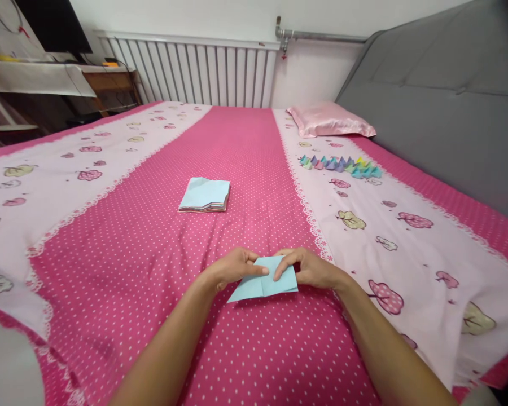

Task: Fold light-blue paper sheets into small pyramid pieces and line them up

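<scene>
Between my two hands is a light blue sheet of origami paper (262,286), folded, with a crease running down its middle and a slanted left edge. My left hand (236,268) grips it from the left, thumb flat on top and fingers behind. From the right, my right hand (305,267) pinches it, one digit bent over the front and the others behind, partly hidden. Farther forward on the bed lies a stack of square paper (205,193), light blue on top with other colours at its edges.
Several small folded paper pieces (341,164) in mixed colours stand in rows at the right. Behind them lies a pink pillow (330,119) by the grey headboard (440,96). A radiator (195,70) lines the back wall; a desk (46,79) with a monitor (53,25) is at far left.
</scene>
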Tool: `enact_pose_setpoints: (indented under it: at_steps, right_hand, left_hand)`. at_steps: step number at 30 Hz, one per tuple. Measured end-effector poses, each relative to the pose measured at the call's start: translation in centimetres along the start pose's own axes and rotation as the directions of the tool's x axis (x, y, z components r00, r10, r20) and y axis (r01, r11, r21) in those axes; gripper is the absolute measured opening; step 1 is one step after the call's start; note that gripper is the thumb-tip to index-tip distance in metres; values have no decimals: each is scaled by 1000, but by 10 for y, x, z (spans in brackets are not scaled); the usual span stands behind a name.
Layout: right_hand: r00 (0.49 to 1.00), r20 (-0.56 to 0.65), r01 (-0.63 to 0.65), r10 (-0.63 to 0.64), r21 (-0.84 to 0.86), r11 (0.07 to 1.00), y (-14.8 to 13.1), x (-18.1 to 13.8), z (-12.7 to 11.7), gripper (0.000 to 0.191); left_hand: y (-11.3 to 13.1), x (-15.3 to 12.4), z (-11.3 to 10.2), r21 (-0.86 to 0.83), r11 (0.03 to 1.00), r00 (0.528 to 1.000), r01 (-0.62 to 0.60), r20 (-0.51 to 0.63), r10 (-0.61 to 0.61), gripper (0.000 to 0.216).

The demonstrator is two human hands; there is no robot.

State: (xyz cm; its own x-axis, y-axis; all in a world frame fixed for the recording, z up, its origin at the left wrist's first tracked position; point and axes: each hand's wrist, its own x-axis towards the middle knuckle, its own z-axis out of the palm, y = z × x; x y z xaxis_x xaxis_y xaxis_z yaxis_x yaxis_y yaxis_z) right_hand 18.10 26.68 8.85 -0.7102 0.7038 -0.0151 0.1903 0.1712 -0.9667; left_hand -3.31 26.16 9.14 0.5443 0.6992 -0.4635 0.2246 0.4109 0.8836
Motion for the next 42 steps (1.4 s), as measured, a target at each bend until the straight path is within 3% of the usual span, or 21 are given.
enact_pose_setpoints:
  at_steps: [8, 16, 27, 33, 42]
  right_hand:
    - [986, -164, -29, 40, 68, 997, 9, 5, 1, 18]
    - [911, -385, -76, 151, 204, 976, 18, 10, 11, 29]
    - [839, -536, -10, 97, 164, 986, 13, 17, 15, 41]
    - [842, -522, -16, 137, 230, 973, 13, 17, 18, 31]
    - [836, -531, -19, 139, 225, 974, 14, 16, 12, 35]
  left_hand:
    - [3, 2, 4, 22, 999, 998, -33, -61, 34, 39]
    - [3, 4, 7, 27, 995, 995, -95, -36, 96, 41]
    - [6, 1, 11, -17, 982, 981, -188, 42, 188, 39]
    - [-4, 15, 20, 94, 980, 965, -173, -184, 188, 41]
    - [-1, 13, 24, -13, 988, 955, -155, -259, 146, 44]
